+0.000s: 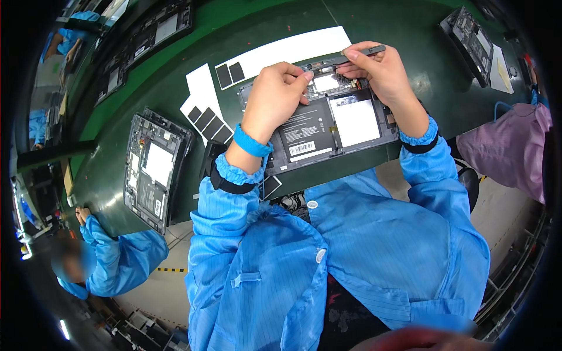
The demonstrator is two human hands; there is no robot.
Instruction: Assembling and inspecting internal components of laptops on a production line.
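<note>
An opened laptop base (pixel 369 139) lies in front of me, with a black labelled battery (pixel 301 130) and a white rectangular panel (pixel 355 120) in it. At its far edge, over the circuit board (pixel 326 82), both my hands are at work. My left hand (pixel 275 93), with a blue wrist band above it, is closed, thumb and forefinger pinched at the far edge; what they pinch is too small to make out. Between thumb and fingers, my right hand (pixel 377 71) holds dark tweezers (pixel 370 51), pointing left toward the board.
White sheets with black pads (pixel 206 120) lie left of and behind the base. Another opened laptop base (pixel 155 169) stands at left, one (pixel 471 44) at far right. A person in blue (pixel 126 257) sits at left; a pink sleeve (pixel 506 149) shows at right.
</note>
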